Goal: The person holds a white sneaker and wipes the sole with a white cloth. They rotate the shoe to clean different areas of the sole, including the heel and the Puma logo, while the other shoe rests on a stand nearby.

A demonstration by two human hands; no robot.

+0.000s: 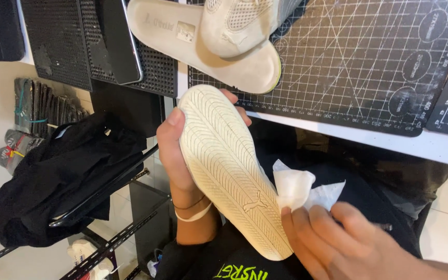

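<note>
From the head view, your left hand had the cream shoe turned sole-up, held over your lap just near of the bench. Its fingers were wrapped round the toe end, thumb on the left edge, fingertips showing past the far rim. Your right hand had its fingers pinched on a white wipe, pressed against the shoe's right edge near the heel. The shoe looked light and fairly stiff through its ribbed rubber sole, I'd say; the grooves should give grip, so the toe and the sole's sides seemed the sound places to hold. The wipe looked soft and limp. On the bench, a second shoe lay on a pale sandal, far of your hands, beside the gridded cutting mat. A black garment hung at left.
</note>
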